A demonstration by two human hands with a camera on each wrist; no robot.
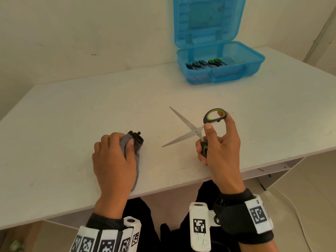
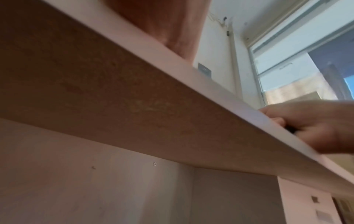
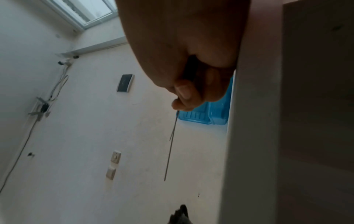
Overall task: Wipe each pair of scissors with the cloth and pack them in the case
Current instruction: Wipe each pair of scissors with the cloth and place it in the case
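Observation:
My right hand (image 1: 216,137) holds a pair of scissors (image 1: 190,128) with grey and green handles just above the white table (image 1: 72,115). The blades are spread wide and point left. Fingers curl round the lower handle and the index finger touches the upper loop. My left hand (image 1: 116,151) grips a grey cloth (image 1: 135,151) lying on the table, left of the scissors. The blue case (image 1: 236,70) stands open at the back right, with several scissors (image 1: 205,64) inside. In the right wrist view the thin blades (image 3: 170,145) show edge-on below my fingers (image 3: 184,94).
The case lid (image 1: 207,20) leans upright against the wall. The table's front edge (image 1: 163,190) runs just under both wrists. The left wrist view looks up from beneath the tabletop (image 2: 114,91) and shows my right hand (image 2: 314,127) at its edge.

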